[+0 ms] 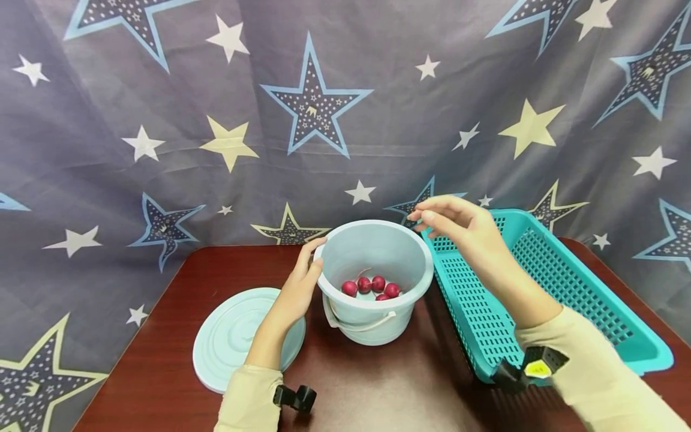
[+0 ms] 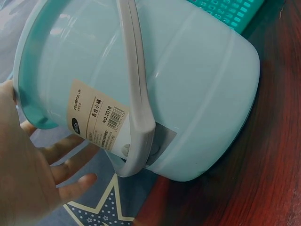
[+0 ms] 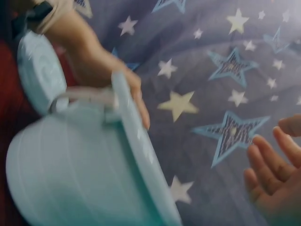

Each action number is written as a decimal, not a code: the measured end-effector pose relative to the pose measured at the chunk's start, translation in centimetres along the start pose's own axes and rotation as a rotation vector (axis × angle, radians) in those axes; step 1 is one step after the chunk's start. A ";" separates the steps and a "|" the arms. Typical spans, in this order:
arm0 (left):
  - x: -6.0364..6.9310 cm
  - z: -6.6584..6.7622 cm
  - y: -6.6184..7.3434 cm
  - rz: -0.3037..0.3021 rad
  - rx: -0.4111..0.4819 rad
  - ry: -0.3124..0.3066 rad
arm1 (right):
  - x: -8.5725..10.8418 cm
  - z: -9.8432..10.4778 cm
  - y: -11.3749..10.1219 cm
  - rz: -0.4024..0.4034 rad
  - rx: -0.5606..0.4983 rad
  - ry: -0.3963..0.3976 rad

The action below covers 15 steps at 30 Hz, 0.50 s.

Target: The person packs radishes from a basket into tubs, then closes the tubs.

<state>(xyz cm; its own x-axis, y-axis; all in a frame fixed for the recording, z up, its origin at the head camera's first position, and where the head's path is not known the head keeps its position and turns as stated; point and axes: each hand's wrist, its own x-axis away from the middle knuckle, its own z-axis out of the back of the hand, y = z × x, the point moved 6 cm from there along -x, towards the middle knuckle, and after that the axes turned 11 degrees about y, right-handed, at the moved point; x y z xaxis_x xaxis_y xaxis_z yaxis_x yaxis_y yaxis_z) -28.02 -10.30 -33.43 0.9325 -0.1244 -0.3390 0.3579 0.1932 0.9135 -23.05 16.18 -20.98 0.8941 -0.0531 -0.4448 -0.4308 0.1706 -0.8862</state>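
A light blue bucket (image 1: 372,327) stands upright mid-table with its pale handle (image 2: 137,70) hanging down its outside. Several red radishes (image 1: 378,282) lie on its bottom, one with a thin root showing. My left hand (image 1: 296,291) touches the left side of the rim; in the left wrist view its lower fingers (image 2: 70,162) spread loosely beside the bucket. Above and right of the rim, my right hand (image 1: 459,222) hovers over the far end of a turquoise basket (image 1: 483,306), fingers slightly bent and holding nothing. In the right wrist view that hand's fingers (image 3: 270,162) are apart from the bucket.
A round light blue lid (image 1: 224,342) lies on the dark red table (image 1: 162,336), partly behind my left forearm. The slotted basket fills the table's right side, and my right forearm crosses above it. A grey star-patterned cloth (image 1: 178,108) hangs behind the table.
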 end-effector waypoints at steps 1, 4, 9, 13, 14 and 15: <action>0.0 0.0 0.0 0.001 0.001 0.000 | -0.3 0.4 0.3 -0.009 -0.015 0.002; 0.0 -0.1 0.1 -0.002 0.001 -0.004 | -1.3 1.7 1.3 -0.048 -0.095 0.021; 0.0 -0.1 0.0 -0.001 0.000 -0.003 | -3.0 3.8 3.5 -0.088 -0.109 0.038; 0.0 0.0 0.0 0.004 -0.001 0.004 | -4.1 5.3 5.5 -0.075 0.058 0.022; 0.0 0.0 0.0 0.004 0.003 0.004 | -4.4 5.6 6.1 -0.069 0.091 0.010; 0.0 0.0 0.0 0.004 0.005 0.003 | -4.6 6.0 6.6 -0.062 0.131 0.002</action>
<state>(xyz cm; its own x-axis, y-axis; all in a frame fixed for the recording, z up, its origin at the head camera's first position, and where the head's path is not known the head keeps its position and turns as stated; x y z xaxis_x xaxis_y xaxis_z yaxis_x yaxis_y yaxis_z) -28.01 -10.32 -33.45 0.9341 -0.1203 -0.3361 0.3539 0.1888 0.9161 -29.27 23.49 -24.01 0.9181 -0.0691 -0.3903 -0.3552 0.2937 -0.8875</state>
